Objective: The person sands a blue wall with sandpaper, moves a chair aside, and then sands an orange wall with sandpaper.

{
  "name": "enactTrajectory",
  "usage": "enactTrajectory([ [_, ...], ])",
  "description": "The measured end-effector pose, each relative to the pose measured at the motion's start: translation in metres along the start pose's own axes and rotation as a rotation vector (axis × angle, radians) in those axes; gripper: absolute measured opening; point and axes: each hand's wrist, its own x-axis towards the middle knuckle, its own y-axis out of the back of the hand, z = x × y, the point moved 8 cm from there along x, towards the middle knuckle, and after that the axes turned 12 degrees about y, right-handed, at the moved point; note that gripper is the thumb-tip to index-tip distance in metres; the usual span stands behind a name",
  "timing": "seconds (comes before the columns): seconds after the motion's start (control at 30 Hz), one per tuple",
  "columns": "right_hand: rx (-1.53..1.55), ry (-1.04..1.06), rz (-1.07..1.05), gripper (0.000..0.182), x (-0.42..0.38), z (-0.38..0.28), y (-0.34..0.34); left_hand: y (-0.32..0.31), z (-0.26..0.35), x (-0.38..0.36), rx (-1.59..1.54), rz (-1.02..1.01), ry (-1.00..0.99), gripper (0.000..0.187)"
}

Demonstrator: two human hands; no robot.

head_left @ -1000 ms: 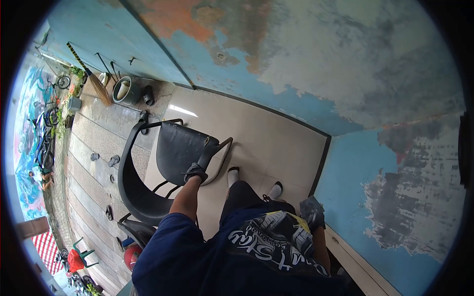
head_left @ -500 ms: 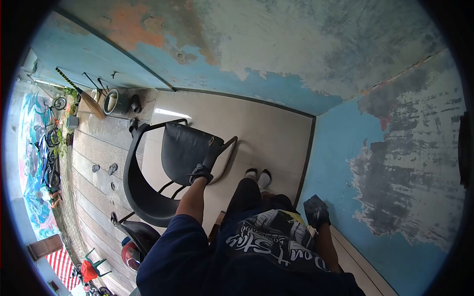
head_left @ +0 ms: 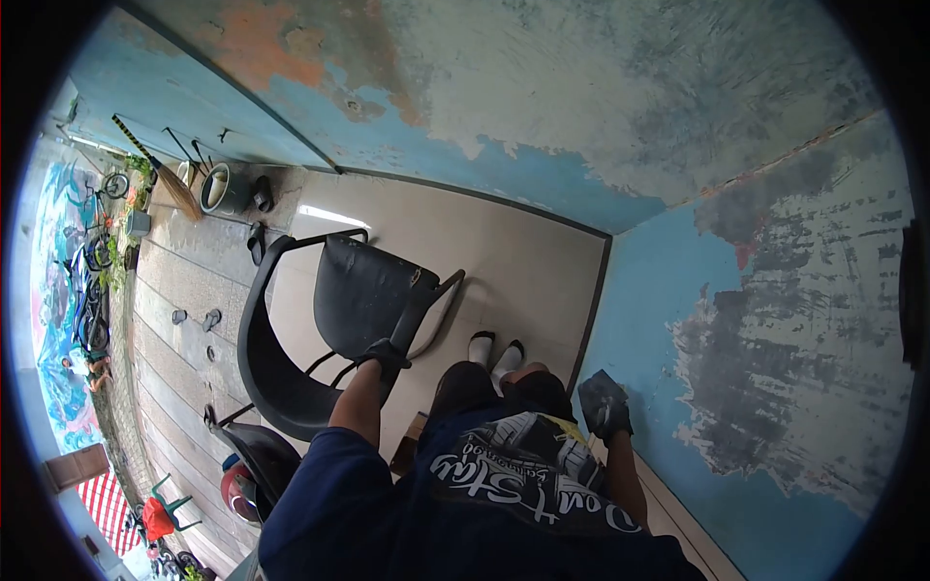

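Observation:
My left hand (head_left: 387, 352), in a dark glove, is on the armrest of a black chair (head_left: 366, 295), its fingers bent over it. The chair has a worn seat and a curved backrest, and stands to my left. In my right hand (head_left: 610, 418), also gloved, is a dark grey square sheet (head_left: 603, 391) that looks like sandpaper. I hold it low at my right side, close to the blue wall (head_left: 639, 320). Part of that wall is covered by a rough grey patch (head_left: 775, 339).
Another wall (head_left: 581, 107) ahead has peeling paint and bare grey plaster. Behind the black chair is a second dark chair (head_left: 266, 460) with a red helmet-like object (head_left: 238, 489). A broom (head_left: 174, 189), a bucket (head_left: 225, 191) and slippers (head_left: 257, 242) are at the far left. Parked motorbikes (head_left: 92, 290) stand outside.
The view has shifted slightly, and more of my white socks shows. My left hand has turned and slid a little along the armrest. My right hand still holds the sheet.

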Motion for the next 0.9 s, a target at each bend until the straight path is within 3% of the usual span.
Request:
enactTrajectory([
  [0.07,0.1,-0.001,0.01,0.021,-0.003,0.005,0.005,-0.011,-0.002,0.01,-0.003,-0.117,0.098,0.072],
  [0.13,0.206,-0.003,0.033,0.023,-0.001,0.003,0.008,-0.009,0.006,0.005,-0.029,-0.056,0.124,0.067],
  [0.2,1.198,-0.417,0.389,0.027,-0.009,0.03,0.003,-0.016,0.021,-0.002,-0.016,-0.09,0.12,0.059],
  [0.33,1.14,-0.515,0.416,0.022,-0.009,0.054,0.028,-0.038,0.06,-0.022,-0.027,-0.066,0.131,0.062],
  [0.43,1.029,-0.52,0.318,0.013,0.006,0.074,0.052,-0.059,0.087,-0.026,-0.122,-0.134,0.147,0.063],
  [0.5,1.073,-0.617,0.365,0.006,0.006,0.09,0.064,-0.082,0.101,-0.034,-0.106,-0.152,0.134,0.063],
  [0.6,1.222,-0.575,0.511,0.006,0.026,0.119,0.077,-0.092,0.141,-0.08,-0.015,-0.23,0.169,0.065],
  [0.67,1.274,-0.521,0.449,0.009,0.034,0.134,0.085,-0.123,0.149,-0.07,0.026,-0.244,0.125,0.067],
  [0.73,1.328,-0.465,0.377,0.012,0.044,0.129,0.085,-0.153,0.181,-0.074,0.369,-0.256,-0.174,0.062],
  [0.77,1.293,-0.477,0.441,0.012,0.045,0.127,0.091,-0.164,0.185,-0.07,0.366,-0.247,-0.164,0.062],
  [0.83,1.241,-0.489,0.47,0.016,0.049,0.129,0.091,-0.184,0.21,-0.079,0.549,-0.266,-0.438,0.056],
  [0.87,1.249,-0.487,0.462,0.016,0.051,0.131,0.089,-0.186,0.215,-0.082,0.55,-0.261,-0.429,0.056],
  [0.9,1.096,-0.482,0.445,0.018,0.046,0.121,0.102,-0.187,0.212,-0.087,0.337,-0.351,-0.251,0.053],
])
